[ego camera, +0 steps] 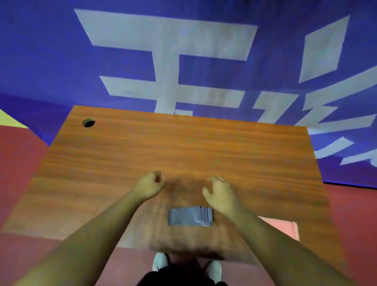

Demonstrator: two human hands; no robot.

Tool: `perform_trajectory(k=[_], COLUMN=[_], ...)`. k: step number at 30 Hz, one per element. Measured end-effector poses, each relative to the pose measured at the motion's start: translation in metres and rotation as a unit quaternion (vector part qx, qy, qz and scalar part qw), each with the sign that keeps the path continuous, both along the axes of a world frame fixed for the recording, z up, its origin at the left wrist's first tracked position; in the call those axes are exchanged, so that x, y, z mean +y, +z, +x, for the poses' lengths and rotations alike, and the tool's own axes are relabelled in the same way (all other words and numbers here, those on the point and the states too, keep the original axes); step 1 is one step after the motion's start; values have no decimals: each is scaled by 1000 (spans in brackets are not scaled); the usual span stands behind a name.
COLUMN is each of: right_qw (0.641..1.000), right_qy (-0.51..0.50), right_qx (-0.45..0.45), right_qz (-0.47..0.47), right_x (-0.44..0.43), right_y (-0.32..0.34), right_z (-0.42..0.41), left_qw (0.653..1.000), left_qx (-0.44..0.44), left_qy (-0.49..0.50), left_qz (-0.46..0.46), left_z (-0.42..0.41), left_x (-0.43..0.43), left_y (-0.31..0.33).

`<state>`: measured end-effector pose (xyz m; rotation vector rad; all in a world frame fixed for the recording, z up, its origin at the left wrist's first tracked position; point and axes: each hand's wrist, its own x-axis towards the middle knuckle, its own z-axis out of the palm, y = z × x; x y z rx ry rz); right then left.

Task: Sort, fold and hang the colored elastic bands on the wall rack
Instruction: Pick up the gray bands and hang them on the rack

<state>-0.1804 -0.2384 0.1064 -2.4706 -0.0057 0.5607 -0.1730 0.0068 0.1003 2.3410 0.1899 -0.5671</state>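
Head view: over the middle of the wooden table (182,147), the left hand (150,184) is curled into a fist with nothing visible in it. The right hand (218,193) hovers with loosely bent fingers, holding nothing. The folded grey bands (189,217) lie on the table's near side, just beside the right wrist. A blue banner (55,42) hangs beyond.

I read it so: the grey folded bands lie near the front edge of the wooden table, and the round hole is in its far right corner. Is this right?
Not quite. The head view shows the round hole in the far left corner of the table, not the far right. The rest holds: the grey folded bands lie near the front edge.
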Motion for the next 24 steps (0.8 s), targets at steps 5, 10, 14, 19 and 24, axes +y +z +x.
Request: perform_trajectory(k=[5,10,14,19,24], right_qw=[998,992,987,983,983], right_qy=[45,111,152,162,164], right_qx=[35,49,39,19,25], right_qz=[-8,-30,-44,-83,-77], right_x=[25,48,66,74,73], right_y=[-41,-72,-98,-119,-125], right_z=[-26,-42,-50,-49,-47], left_qw=[999,998,997,994,993], left_qx=[31,50,19,-14,-17], left_qy=[-6,-30,-58,-74,-72], left_qz=[-29,-30,-43,-77,-93], left_z=[-35,-55,-65,-62,-62], left_x=[3,3,5,8,6], left_y=[-48,-95,-125,-139,-139])
